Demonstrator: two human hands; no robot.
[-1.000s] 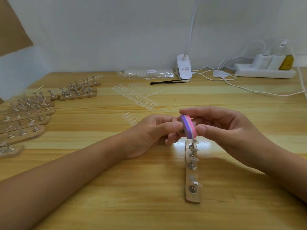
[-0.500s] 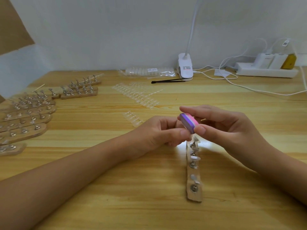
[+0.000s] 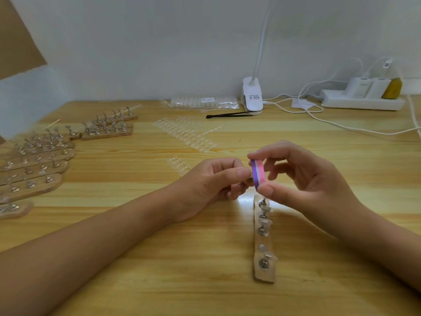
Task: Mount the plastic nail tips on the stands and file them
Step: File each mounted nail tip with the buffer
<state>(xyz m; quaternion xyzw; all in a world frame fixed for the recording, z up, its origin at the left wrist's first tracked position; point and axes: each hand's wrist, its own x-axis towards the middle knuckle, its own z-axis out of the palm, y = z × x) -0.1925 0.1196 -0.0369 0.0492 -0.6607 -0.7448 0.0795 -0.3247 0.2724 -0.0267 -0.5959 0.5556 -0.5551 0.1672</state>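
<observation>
My right hand (image 3: 303,179) pinches a pink-and-purple file block (image 3: 258,174) between thumb and forefinger, edge-on to me. My left hand (image 3: 214,181) is curled around a small stand with a nail tip, pressed against the block's purple side; the piece itself is almost hidden by the fingers. Just below both hands a wooden strip (image 3: 264,242) lies lengthwise on the table, carrying several metal stands, some topped with clear nail tips.
Several more wooden strips with stands (image 3: 36,165) lie at the left. Sheets of clear nail tips (image 3: 186,135) and a smaller piece (image 3: 178,161) lie mid-table. A black tool (image 3: 227,115), a bag of tips (image 3: 202,102), a lamp clip (image 3: 251,96) and a power strip (image 3: 362,99) stand at the back.
The file block has tilted from slanted to nearly upright in my right hand, and both hands have stayed above the strip's far end.
</observation>
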